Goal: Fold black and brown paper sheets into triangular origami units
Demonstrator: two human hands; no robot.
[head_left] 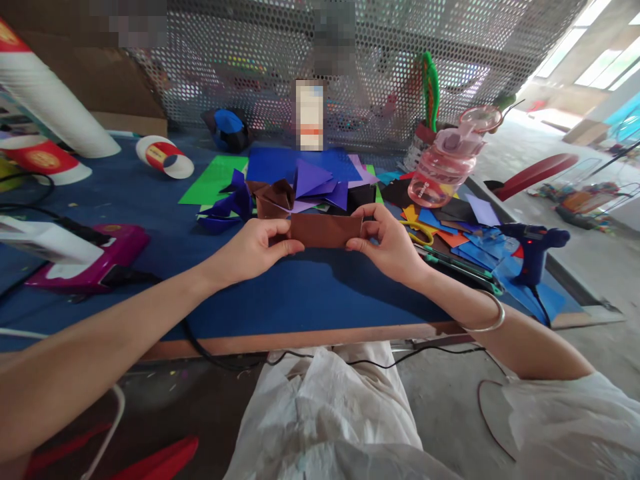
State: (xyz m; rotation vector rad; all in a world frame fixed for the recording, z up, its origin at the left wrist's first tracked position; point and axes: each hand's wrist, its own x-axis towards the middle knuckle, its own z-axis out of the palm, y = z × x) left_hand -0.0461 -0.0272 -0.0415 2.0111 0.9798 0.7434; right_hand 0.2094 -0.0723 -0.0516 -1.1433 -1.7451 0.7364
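Note:
Between my two hands a strip of brown paper [325, 231] is held level above the blue table top. My left hand [260, 245] pinches its left end, thumb along the lower edge. At the other end my right hand [390, 243] grips it between thumb and fingers. Just behind the strip lie folded brown paper pieces [273, 197], folded purple paper pieces [313, 180] and a dark blue folded paper piece [233, 203]. A blue sheet [280, 163] and a green sheet [213, 177] lie under and behind them.
On the right are yellow-handled scissors [423, 233], coloured paper scraps [463, 237], a blue glue gun [535, 247] and a pink bottle [443, 170]. Paper cups [165, 157] and a magenta device [95, 260] stand left. A black cable [215, 360] hangs along the table edge [310, 337].

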